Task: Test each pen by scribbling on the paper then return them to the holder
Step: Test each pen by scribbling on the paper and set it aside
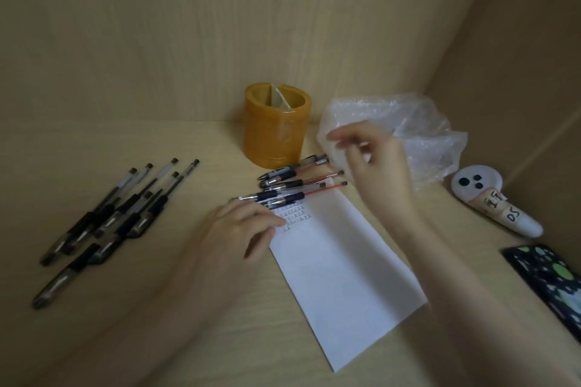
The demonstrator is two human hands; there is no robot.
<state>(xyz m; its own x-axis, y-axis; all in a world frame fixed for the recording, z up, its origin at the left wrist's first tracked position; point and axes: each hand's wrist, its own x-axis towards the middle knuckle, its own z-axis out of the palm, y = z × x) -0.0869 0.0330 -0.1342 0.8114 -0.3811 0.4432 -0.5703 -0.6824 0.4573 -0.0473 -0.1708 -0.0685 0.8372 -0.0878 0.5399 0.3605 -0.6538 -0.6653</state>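
Pens lay in two groups on the desk (94, 141): black pens (116, 217) at 9 o'clock, red pens (298, 184) at center beside the empty amber holder (276, 126) at 12 o'clock. The paper (339, 276) carried a few rows of scribbles at its top. The left hand (242, 229) rested fingers together on its corner; the right hand (374, 160) hovered above, fingers loosely curled, apparently holding nothing. Judging by this, testing was partway and no pen was returned.

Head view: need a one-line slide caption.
Left hand steadies scribbled paper; right hand hovers over red pens beside empty amber holder.
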